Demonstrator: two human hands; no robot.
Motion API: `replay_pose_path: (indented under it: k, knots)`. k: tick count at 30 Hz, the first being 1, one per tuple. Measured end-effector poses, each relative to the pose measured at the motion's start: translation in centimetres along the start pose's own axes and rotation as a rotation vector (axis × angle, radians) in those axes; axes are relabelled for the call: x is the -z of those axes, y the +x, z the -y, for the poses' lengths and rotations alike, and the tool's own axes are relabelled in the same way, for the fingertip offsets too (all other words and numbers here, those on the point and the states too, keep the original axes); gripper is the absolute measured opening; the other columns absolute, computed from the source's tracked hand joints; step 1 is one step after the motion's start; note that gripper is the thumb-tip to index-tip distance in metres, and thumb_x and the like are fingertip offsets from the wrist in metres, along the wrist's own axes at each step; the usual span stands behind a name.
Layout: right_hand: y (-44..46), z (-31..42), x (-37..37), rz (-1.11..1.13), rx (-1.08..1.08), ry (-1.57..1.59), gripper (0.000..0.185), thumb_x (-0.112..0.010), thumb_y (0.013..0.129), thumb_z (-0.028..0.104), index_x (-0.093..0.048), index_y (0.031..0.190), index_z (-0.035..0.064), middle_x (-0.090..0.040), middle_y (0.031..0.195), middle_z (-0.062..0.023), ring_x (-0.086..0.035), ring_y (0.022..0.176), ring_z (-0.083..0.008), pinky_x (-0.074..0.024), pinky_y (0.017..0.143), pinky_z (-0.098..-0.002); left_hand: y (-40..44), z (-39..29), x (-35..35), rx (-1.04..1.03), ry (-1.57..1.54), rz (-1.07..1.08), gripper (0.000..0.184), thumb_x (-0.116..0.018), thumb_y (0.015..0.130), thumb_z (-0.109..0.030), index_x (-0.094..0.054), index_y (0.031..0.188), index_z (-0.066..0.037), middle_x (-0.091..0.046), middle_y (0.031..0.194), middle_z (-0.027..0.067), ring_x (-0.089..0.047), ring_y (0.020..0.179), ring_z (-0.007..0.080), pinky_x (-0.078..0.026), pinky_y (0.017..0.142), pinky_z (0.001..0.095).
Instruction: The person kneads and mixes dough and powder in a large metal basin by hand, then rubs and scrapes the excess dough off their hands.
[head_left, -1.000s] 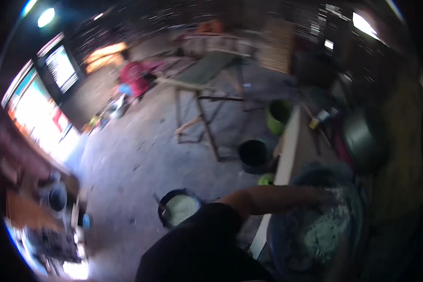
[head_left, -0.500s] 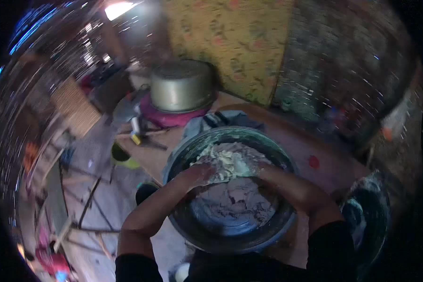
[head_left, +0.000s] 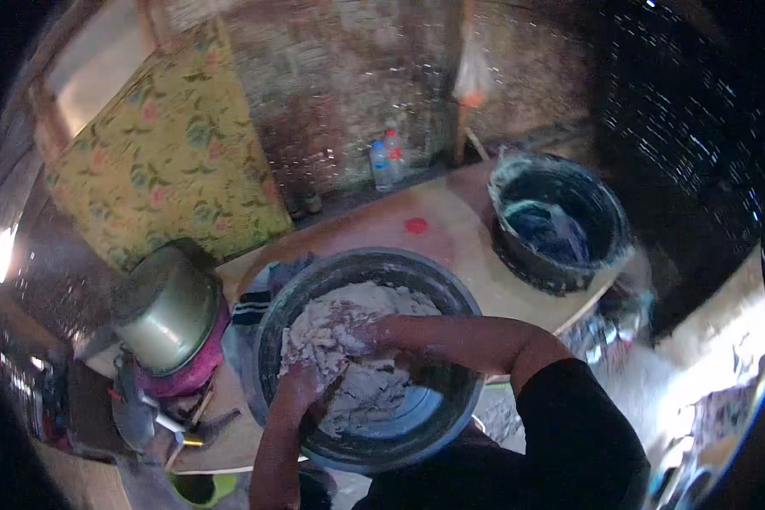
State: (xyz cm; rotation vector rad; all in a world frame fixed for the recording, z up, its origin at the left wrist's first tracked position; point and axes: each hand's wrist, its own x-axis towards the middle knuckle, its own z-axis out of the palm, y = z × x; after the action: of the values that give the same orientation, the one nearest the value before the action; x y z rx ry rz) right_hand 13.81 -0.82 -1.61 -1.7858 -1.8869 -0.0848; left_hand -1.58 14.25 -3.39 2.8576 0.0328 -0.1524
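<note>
A wide dark basin (head_left: 459,297) stands on the table close to my body. Inside it lies a lumpy, pale, floury dough (head_left: 382,297), with a patch of the basin's bottom showing at the front right. My left hand (head_left: 306,381) is pressed into the dough's left side, closed around some of it. From the right, my right hand (head_left: 364,337) reaches across and grips the dough near its middle. Both hands are coated with flour, and most of the fingertips are hidden in the dough. A striped cloth (head_left: 255,302) lies against the basin's far left side.
On the table (head_left: 450,200), a dark bucket (head_left: 561,276) with whitish smears stands at right. A metal pot (head_left: 166,310) sits on pink cloth (head_left: 204,357) at left. Two plastic bottles (head_left: 382,166) stand by the wall, and a red spot (head_left: 416,226) marks the tabletop.
The view has swung to the right, bringing the bottles and whole bucket into sight. My hands have shifted within the dough: the left is nearer me, the right reaches further across.
</note>
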Motion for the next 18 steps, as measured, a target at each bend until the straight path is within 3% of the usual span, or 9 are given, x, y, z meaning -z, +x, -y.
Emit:
replay_pose_path:
  k: [2, 3, 5, 8, 9, 14, 18]
  knots:
    - [-0.6, 2.5, 1.9, 0.043, -0.143, 0.077, 0.043, -0.043, 0.083, 0.036, -0.051, 0.12, 0.0147, -0.045, 0.13, -0.0093, -0.039, 0.12, -0.0302, -0.0279, 0.101, -0.0409, -0.4, 1.0, -0.3, 0.085, -0.097, 0.022, 0.072, -0.053, 0.082, -0.045, -0.03, 0.13, 0.003, -0.036, 0.132, 0.0215, -0.028, 0.125, 0.0371, -0.024, 0.104, 0.042]
    - [-0.7, 2.1, 1.1, -0.097, -0.048, -0.04, 0.035, -0.046, 0.082, 0.024, -0.057, 0.113, 0.0128, -0.053, 0.118, -0.0108, -0.047, 0.111, -0.0302, -0.0335, 0.097, -0.0403, -1.0, 0.6, 0.8, 0.121, -0.072, 0.041, 0.067, -0.052, 0.081, -0.045, -0.036, 0.126, 0.002, -0.038, 0.13, 0.023, -0.034, 0.12, 0.038, -0.029, 0.1, 0.0425]
    - [-0.3, 1.0, 0.1, 0.007, -0.095, -0.019, 0.035, -0.046, 0.083, 0.027, -0.057, 0.112, 0.0117, -0.054, 0.117, -0.0113, -0.049, 0.108, -0.0299, -0.035, 0.095, -0.0408, -2.8, -0.9, 2.7, 0.206, -0.032, 0.07, 0.059, -0.05, 0.08, -0.044, -0.046, 0.12, 0.0, -0.043, 0.125, 0.026, -0.046, 0.111, 0.0398, -0.039, 0.092, 0.0433]
    - [-0.3, 0.7, -0.1, 0.064, -0.162, -0.014, 0.034, -0.046, 0.084, 0.028, -0.058, 0.111, 0.0111, -0.055, 0.115, -0.0113, -0.049, 0.105, -0.0295, -0.0359, 0.093, -0.0407, -3.6, -4.0, 5.4, 0.204, -0.211, 0.024, 0.058, -0.052, 0.08, -0.041, -0.047, 0.118, 0.002, -0.045, 0.122, 0.026, -0.046, 0.11, 0.04, -0.038, 0.093, 0.0438]
    - [-0.3, 0.5, 0.0, 0.067, -0.183, 0.001, 0.034, -0.046, 0.084, 0.028, -0.058, 0.111, 0.0109, -0.055, 0.114, -0.0113, -0.05, 0.105, -0.0294, -0.0362, 0.093, -0.0407, -4.0, -4.2, 5.0, 0.183, -0.138, 0.003, 0.055, -0.053, 0.08, -0.04, -0.049, 0.114, 0.004, -0.047, 0.118, 0.0259, -0.047, 0.108, 0.0408, -0.038, 0.091, 0.0437]
    - [0.3, 1.0, 1.4, 0.053, -0.252, 0.146, 0.034, -0.046, 0.085, 0.03, -0.058, 0.109, 0.0099, -0.056, 0.112, -0.0114, -0.051, 0.101, -0.0288, -0.0376, 0.09, -0.0405, -5.8, 2.1, 0.4, 0.042, -0.132, -0.116, 0.045, -0.055, 0.081, -0.032, -0.052, 0.109, 0.003, -0.052, 0.109, 0.0257, -0.049, 0.102, 0.0414, -0.041, 0.086, 0.0444]
    - [0.1, 1.0, 3.2, 0.037, -0.286, 0.34, 0.033, -0.046, 0.086, 0.031, -0.059, 0.108, 0.0091, -0.057, 0.109, -0.0114, -0.052, 0.098, -0.0283, -0.0388, 0.088, -0.0404, -0.6, -2.1, 3.5, 0.08, -0.15, -0.142, 0.044, -0.056, 0.081, -0.031, -0.052, 0.11, 0.003, -0.053, 0.108, 0.0242, -0.05, 0.1, 0.0391, -0.042, 0.085, 0.043]
